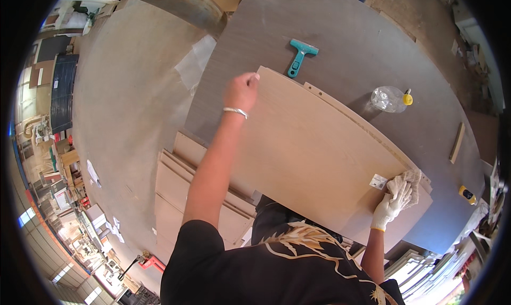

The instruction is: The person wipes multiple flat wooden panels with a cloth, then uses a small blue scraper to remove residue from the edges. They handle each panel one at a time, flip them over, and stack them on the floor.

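I'm seeing a grey worktable (266, 18); concrete floor (122, 108) is spreading left of it, workshop clutter (65, 198) is sitting farther left, bright panels (26, 216) are glowing beyond.

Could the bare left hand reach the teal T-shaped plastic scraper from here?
Probably yes: the bare left hand is by the flat tan panel, and the scraper lies close by on the grey tabletop, nothing upright between.

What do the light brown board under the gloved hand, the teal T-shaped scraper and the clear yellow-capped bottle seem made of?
Light brown board: probably wood veneer or laminate, satin; faint grain shows.
Teal T-shaped scraper: likely matte plastic; its colour looks even.
Clear yellow-capped bottle: apparently glossy plastic; transparent, with highlights.
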### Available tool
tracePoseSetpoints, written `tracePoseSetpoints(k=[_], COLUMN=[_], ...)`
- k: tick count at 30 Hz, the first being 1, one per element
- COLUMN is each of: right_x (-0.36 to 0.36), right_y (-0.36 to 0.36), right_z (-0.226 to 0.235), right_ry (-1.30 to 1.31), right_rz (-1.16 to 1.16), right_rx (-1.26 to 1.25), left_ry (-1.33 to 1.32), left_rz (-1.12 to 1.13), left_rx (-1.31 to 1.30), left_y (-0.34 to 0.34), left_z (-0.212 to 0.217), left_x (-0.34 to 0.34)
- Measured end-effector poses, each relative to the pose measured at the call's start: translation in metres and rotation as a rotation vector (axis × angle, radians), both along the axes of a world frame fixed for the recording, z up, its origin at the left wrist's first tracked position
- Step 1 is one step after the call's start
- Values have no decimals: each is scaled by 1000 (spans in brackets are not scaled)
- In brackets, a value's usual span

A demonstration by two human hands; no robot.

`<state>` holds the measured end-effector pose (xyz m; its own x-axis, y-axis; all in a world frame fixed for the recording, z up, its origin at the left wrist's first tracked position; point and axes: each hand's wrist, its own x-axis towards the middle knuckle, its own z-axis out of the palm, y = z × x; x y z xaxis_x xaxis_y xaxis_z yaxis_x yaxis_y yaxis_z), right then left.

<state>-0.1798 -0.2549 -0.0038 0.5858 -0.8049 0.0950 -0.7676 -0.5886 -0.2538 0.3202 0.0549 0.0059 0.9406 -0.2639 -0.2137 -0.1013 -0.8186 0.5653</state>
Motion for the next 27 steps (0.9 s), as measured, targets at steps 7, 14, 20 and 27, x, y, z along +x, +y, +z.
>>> tracePoseSetpoints(k=[7,14,20,27], right_x=[-2,17,142,470], right_y=[2,-1,19,57], right_z=[2,43,102,14], right_ry=[-22,220,-334,439], right_rz=[42,49,83,468], right_rx=[29,182,653,539], left_ry=[419,472,481,222], left_rz=[89,4,4,31], left_rx=[-277,-194,-267,-292], left_y=[8,3,3,17], left_z=[3,25,20,0], left_x=[44,49,47,20])
